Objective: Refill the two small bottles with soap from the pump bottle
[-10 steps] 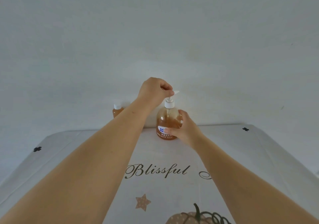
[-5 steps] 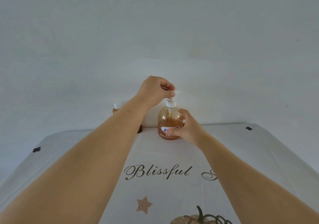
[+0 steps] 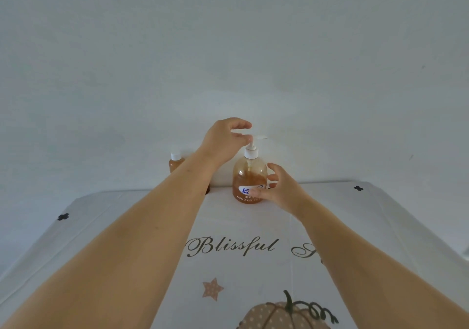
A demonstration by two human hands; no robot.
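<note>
The pump bottle point(image 3: 250, 176), clear with amber soap, a white pump head and a blue-and-white label, stands at the far edge of the table against the wall. My left hand point(image 3: 224, 141) hovers at the pump head with its fingers spread, fingertips just touching the top. My right hand point(image 3: 278, 186) is beside the bottle's lower right, fingers apart, thumb lying over the label. One small bottle point(image 3: 175, 164), amber with a white cap, stands to the left behind my left forearm, partly hidden. A dark sliver point(image 3: 208, 190) shows under that forearm; I cannot tell what it is.
The table carries a white cloth point(image 3: 380, 227) printed with "Blissful", a star point(image 3: 212, 289), a pumpkin point(image 3: 279, 314) and small black crosses. A plain pale wall rises right behind the bottles. The cloth drops away at the left and right edges.
Both hands have loosened: my left hand's closed pinch on the pump head has spread apart, and my right hand's fingers have come off the bottle's side.
</note>
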